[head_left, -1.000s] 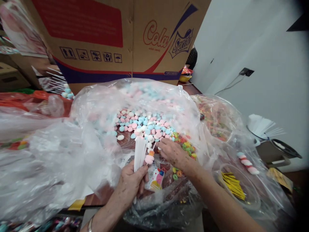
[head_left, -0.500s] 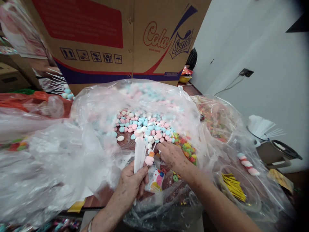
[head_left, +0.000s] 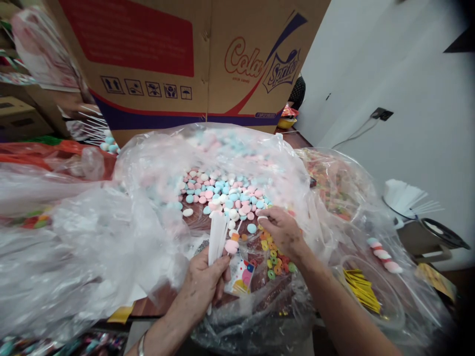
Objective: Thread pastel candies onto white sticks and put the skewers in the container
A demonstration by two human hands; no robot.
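My left hand (head_left: pixel 208 274) is closed round a bundle of thin white sticks (head_left: pixel 218 237). From the same hand rises a candy skewer, with a pink marshmallow (head_left: pixel 232 246) and an orange piece (head_left: pixel 235 237) on its stick. My right hand (head_left: pixel 282 231) hovers over the candies with its fingers pinched, and a small white candy (head_left: pixel 262 217) shows at the fingertips. Pink, blue and white round candies (head_left: pixel 222 190) spread out beyond both hands. Under my right hand lie gummy rings (head_left: pixel 276 262) in green, orange and red. A dotted packet (head_left: pixel 241 277) is beside my left hand.
A large cardboard box (head_left: pixel 185 106) stands behind the clear plastic bag (head_left: pixel 148 148). On the right are a tub of yellow ties (head_left: pixel 361 291), a twisted marshmallow (head_left: pixel 384 256) and a container of white sticks (head_left: pixel 404 198). At the back left another person's hand (head_left: pixel 79 106) holds candy sticks.
My right hand has moved right, off the candies near the skewer tip, uncovering a blue candy and more gummy rings. My left hand keeps its hold; the whole view has shifted slightly.
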